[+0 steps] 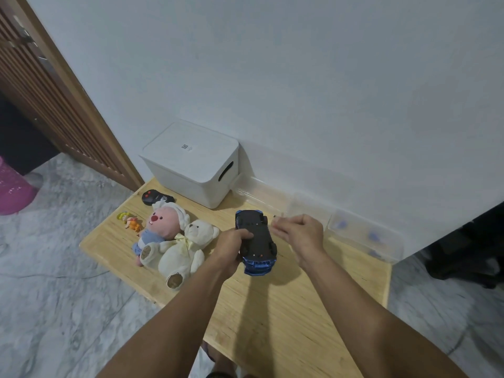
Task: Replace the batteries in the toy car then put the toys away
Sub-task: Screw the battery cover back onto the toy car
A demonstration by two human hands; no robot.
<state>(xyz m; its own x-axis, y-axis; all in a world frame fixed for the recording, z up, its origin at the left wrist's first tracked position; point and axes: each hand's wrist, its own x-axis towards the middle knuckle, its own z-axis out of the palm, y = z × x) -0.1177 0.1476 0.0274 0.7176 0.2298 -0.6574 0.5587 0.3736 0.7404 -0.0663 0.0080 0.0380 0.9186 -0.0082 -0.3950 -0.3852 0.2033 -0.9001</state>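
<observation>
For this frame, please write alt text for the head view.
A left hand holds a blue toy car underside-up over a wooden table; the right hand hovers beside it. Plush toys and a closed white box sit left.

Soft dim indoor light, faint arm shadows, motion-blurred right hand [298, 231], wide-angle edge bending
</observation>
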